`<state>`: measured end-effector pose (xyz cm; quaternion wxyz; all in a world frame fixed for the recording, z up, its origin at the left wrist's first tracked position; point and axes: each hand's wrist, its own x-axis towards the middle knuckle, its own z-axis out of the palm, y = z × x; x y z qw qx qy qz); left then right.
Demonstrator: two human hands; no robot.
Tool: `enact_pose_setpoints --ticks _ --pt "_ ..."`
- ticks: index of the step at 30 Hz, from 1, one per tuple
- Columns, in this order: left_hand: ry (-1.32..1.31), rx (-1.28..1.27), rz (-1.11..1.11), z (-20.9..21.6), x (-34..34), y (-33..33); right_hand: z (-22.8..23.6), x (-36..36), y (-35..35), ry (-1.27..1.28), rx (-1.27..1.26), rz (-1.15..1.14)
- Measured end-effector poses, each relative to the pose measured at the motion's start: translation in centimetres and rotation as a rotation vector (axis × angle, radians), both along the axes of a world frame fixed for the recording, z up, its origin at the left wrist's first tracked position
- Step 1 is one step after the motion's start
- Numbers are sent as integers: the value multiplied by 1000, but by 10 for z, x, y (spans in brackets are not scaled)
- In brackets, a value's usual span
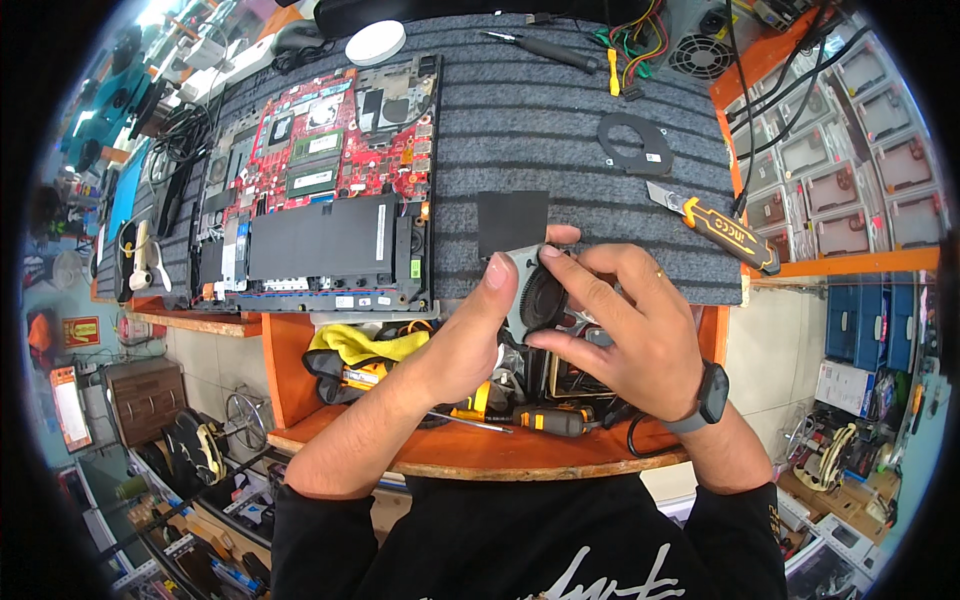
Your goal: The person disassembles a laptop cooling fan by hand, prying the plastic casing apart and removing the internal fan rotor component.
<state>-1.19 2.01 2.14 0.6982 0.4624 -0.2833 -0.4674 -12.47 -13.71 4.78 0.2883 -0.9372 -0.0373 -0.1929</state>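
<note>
both hands – left hand (478, 335), right hand (630, 325) – grip a small grey fan (535, 295) just above the grey mat (560, 130) on the orange counter (500, 455); a red square sign (81, 330) sits low at the left.

Black sleeves are pushed up above both bare forearms. The black shirt bears pale lettering on the chest. The right hand (640, 330) wears a ring, with a dark watch (706, 396) at its wrist.

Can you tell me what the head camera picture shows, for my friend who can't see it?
Both hands, left hand and right hand, hold a small grey cooling fan above a grey mat. An opened laptop lies on the mat.
</note>
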Motion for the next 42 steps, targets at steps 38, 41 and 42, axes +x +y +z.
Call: enact_pose_setpoints --ticks 38,41,42 --pt "9 66 -131 -6 17 2 -5 2 -22 -122 188 4" --pt "34 105 -60 -9 16 0 -8 1 -28 -95 294 -7" --pt "60 92 -32 -6 16 -1 -10 2 -30 -91 350 -20"
